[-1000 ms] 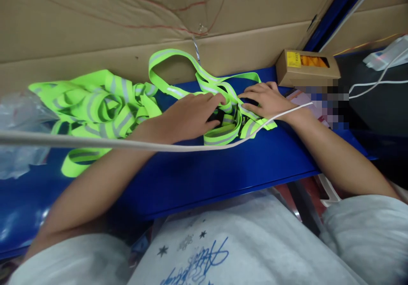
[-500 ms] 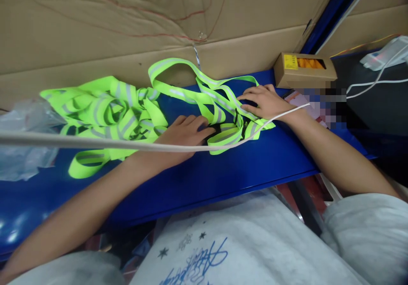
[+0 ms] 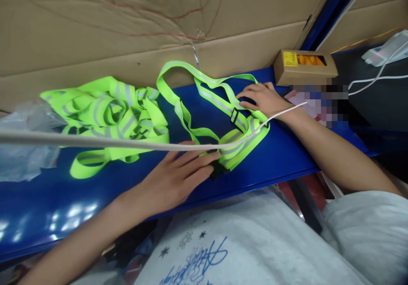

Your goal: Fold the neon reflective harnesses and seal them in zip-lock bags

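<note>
A fluorescent yellow-green reflective strap [image 3: 216, 100] with a grey stripe and black slide buckles [image 3: 234, 115] lies in loops on the blue table. My left hand [image 3: 181, 176] is at its near end, thumb and forefinger closed around the strap's edge beside a black piece [image 3: 219, 169]; the fingertips are partly hidden. Over the far right loop rests my right hand [image 3: 259, 98], palm down, fingers stretched out and thumb apart, touching the strap. Left of both hands is a tangled pile of similar straps [image 3: 117, 111].
A white cable [image 3: 127, 142] crosses in front of the view, over the left hand. Clear plastic bags [image 3: 28, 136] lie at the table's left. A cardboard box [image 3: 287, 74] with an orange window stands at back right. A cardboard wall [image 3: 127, 55] rises behind the blue table [image 3: 105, 191].
My left hand has moved toward the table's front edge, drawing the strap's near end with it. The strap's loops are more spread and separated from the pile. The right hand has barely moved.
</note>
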Demonstrator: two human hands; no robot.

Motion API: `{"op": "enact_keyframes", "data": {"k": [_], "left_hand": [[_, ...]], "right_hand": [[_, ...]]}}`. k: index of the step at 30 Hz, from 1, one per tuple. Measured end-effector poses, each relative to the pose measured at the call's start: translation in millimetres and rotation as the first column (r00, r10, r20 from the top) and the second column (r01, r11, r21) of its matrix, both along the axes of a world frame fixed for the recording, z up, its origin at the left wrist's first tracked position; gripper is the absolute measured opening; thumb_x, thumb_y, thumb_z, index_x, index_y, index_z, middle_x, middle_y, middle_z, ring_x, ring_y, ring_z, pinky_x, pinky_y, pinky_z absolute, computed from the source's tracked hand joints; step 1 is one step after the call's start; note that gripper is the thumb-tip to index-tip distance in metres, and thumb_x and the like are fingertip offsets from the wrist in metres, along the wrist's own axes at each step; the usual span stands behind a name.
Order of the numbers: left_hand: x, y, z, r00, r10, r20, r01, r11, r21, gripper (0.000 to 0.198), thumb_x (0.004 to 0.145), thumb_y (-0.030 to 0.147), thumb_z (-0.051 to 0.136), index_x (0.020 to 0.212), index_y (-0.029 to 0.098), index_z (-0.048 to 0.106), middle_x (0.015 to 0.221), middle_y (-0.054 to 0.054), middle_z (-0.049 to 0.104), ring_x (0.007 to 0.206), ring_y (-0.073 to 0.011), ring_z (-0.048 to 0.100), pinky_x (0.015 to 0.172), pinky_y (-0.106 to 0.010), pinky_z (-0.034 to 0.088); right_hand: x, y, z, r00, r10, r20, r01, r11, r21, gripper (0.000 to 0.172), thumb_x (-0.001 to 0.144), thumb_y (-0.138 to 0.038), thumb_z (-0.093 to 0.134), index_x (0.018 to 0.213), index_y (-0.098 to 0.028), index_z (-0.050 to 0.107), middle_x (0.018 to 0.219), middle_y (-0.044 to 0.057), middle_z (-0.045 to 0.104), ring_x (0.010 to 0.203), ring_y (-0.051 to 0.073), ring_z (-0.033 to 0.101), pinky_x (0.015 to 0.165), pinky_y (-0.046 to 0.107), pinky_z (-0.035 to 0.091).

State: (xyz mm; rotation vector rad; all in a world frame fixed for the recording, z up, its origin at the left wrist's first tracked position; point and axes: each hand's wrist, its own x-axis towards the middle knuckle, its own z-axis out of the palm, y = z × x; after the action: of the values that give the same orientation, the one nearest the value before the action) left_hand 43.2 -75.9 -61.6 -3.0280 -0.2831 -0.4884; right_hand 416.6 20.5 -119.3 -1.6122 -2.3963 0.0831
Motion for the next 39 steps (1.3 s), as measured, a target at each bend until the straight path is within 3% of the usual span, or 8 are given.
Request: {"op": "enact_keyframes", "data": {"k": [5, 13, 20, 25, 29, 33, 35, 39], "left_hand": [[0, -17, 10.0, 0.999, -0.055, 0.001, 0.053, 0.973, -0.223, 0.022, 0.109, 0.007, 0.045, 0.119, 0.016, 0.063, 0.132, -0.005, 0.077, 0.128, -0.0204, 0.069, 0.117, -0.038, 0.042], [21, -29, -15.1, 0.996, -0.089, 0.028, 0.092, 0.987, -0.134, 0.017, 0.112, 0.029, 0.057, 0.107, 0.018, 0.068, 0.114, -0.004, 0.078, 0.106, -0.0227, 0.070, 0.098, -0.040, 0.045], [20, -24, -16.2, 0.988, -0.150, 0.028, 0.153, 0.968, -0.198, 0.024, 0.110, 0.040, 0.059, 0.111, 0.019, 0.069, 0.124, -0.007, 0.075, 0.113, -0.0233, 0.066, 0.105, -0.038, 0.042], [18, -9, -28.7, 0.989, -0.137, -0.048, 0.125, 0.973, -0.196, 0.042, 0.103, 0.045, 0.067, 0.139, 0.022, 0.065, 0.155, -0.013, 0.060, 0.151, -0.0338, 0.048, 0.128, -0.051, 0.030], [17, -4, -31.6, 0.987, -0.138, -0.078, 0.122, 0.975, -0.186, 0.042, 0.105, 0.038, 0.063, 0.144, 0.021, 0.062, 0.152, -0.013, 0.063, 0.144, -0.0329, 0.055, 0.124, -0.051, 0.036], [17, -4, -26.0, 0.982, -0.190, -0.024, 0.179, 0.956, -0.234, 0.045, 0.108, 0.044, 0.058, 0.146, 0.020, 0.061, 0.157, -0.015, 0.060, 0.146, -0.0305, 0.055, 0.123, -0.048, 0.039], [17, -4, -25.3, 0.984, -0.179, -0.006, 0.174, 0.963, -0.207, 0.040, 0.107, 0.037, 0.059, 0.143, 0.020, 0.063, 0.156, -0.013, 0.061, 0.146, -0.0290, 0.055, 0.126, -0.047, 0.037], [19, -4, -29.8, 0.991, -0.130, -0.015, 0.128, 0.986, -0.110, 0.029, 0.107, 0.025, 0.058, 0.134, 0.021, 0.069, 0.155, -0.008, 0.063, 0.146, -0.0287, 0.055, 0.129, -0.048, 0.035]], "right_hand": [[-6, 3, -5.8, 1.000, -0.030, 0.002, 0.030, 0.998, 0.063, 0.042, 0.111, -0.048, 0.046, 0.133, -0.026, 0.073, 0.136, 0.012, 0.071, 0.128, 0.035, 0.058, 0.107, 0.053, 0.034], [2, 1, 14.1, 0.963, 0.078, -0.257, -0.037, 0.987, 0.159, 0.047, 0.110, -0.035, 0.036, 0.136, -0.024, 0.073, 0.150, 0.013, 0.067, 0.144, 0.032, 0.058, 0.121, 0.055, 0.040], [-21, -35, 51.3, 0.867, 0.250, -0.431, -0.276, 0.961, 0.001, 0.033, 0.107, -0.041, 0.052, 0.115, -0.022, 0.078, 0.110, 0.005, 0.082, 0.098, 0.021, 0.076, 0.089, 0.035, 0.056], [-20, -50, 68.6, 0.876, 0.330, -0.352, -0.380, 0.922, -0.080, 0.030, 0.101, -0.043, 0.063, 0.116, -0.022, 0.078, 0.115, 0.007, 0.080, 0.102, 0.024, 0.074, 0.093, 0.037, 0.054], [-19, -50, 57.9, 0.911, 0.324, -0.256, -0.372, 0.913, -0.167, 0.072, 0.090, -0.054, 0.078, 0.154, -0.025, 0.061, 0.156, 0.012, 0.062, 0.140, 0.036, 0.060, 0.118, 0.051, 0.044], [-24, -49, 46.8, 0.939, 0.294, -0.179, -0.333, 0.908, -0.256, 0.087, 0.095, -0.055, 0.072, 0.171, -0.028, 0.039, 0.170, 0.013, 0.048, 0.146, 0.038, 0.055, 0.119, 0.055, 0.041], [-27, -54, 50.4, 0.947, 0.286, -0.148, -0.310, 0.934, -0.179, 0.076, 0.098, -0.055, 0.069, 0.165, -0.024, 0.049, 0.163, 0.016, 0.054, 0.141, 0.040, 0.057, 0.116, 0.056, 0.042], [-35, -73, 58.9, 0.964, 0.257, 0.063, -0.258, 0.966, 0.011, 0.042, 0.101, -0.056, 0.066, 0.112, -0.018, 0.078, 0.131, 0.018, 0.068, 0.120, 0.040, 0.064, 0.109, 0.059, 0.041]]}}
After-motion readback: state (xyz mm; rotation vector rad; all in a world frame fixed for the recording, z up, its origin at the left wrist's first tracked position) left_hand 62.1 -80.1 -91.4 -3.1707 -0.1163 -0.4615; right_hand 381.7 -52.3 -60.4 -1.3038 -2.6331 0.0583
